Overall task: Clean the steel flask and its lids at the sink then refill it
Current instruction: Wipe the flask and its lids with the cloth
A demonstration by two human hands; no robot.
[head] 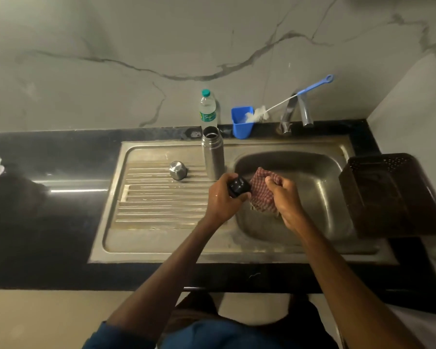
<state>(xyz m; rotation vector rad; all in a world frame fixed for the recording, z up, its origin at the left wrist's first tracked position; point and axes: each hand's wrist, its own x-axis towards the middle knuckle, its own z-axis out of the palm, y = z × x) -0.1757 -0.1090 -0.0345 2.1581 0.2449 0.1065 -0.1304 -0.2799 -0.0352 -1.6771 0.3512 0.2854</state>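
Centre frame: left hand (222,195) grips the black inner lid (238,186), right hand (285,197) pinches the checked cloth (262,195) beside it.

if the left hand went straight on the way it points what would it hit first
Most likely the checked cloth, pinched in the right hand, right beside the black lid that the left hand grips. Beyond that lies the sink basin.
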